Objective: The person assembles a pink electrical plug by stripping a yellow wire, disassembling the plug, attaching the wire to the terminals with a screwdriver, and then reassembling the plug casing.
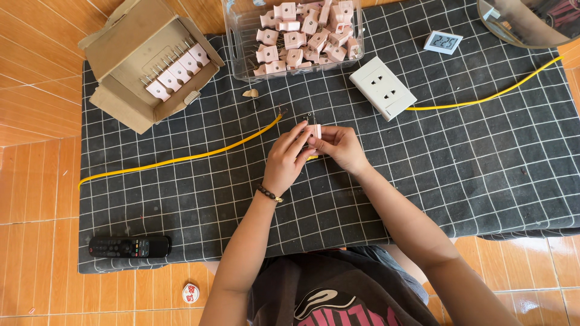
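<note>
Pale pink plastic plug (315,130) at frame centre, pinched between left hand (286,159) and right hand (341,147) fingertips, yellow cable (181,159) end beneath. Steady grip near prongs advisable; seat cable squarely.

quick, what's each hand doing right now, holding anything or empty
Left hand: closed, fingertips pinching the small pink plug piece.
Right hand: closed on the same pink plug piece from the other side.
</note>
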